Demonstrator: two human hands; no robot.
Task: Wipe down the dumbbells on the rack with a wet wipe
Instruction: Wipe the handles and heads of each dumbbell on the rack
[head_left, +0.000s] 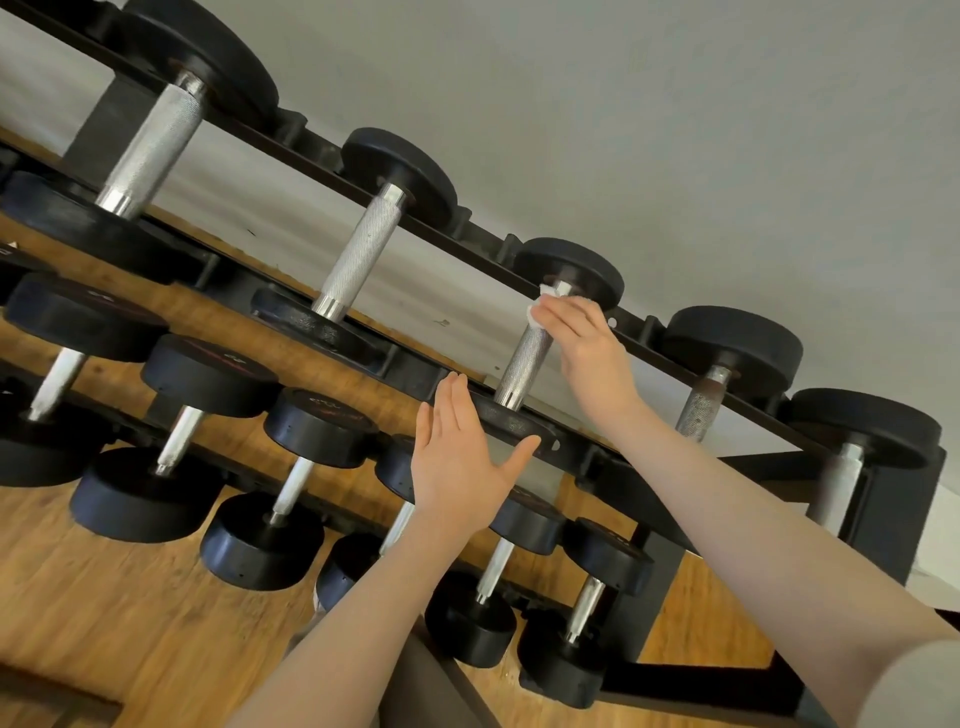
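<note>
Dumbbell handle is pinched through the wet wipe by right hand, left hand flat with straight fingers; thin wipe may slip off

Single head-worn view, strongly tilted, looked forward and down at close range onto the top tier of the dumbbell rack, lower tiers, wood floor and wall behind.

right hand pinches a white wipe on a dumbbell handle; left hand lies flat against its near head.
</note>
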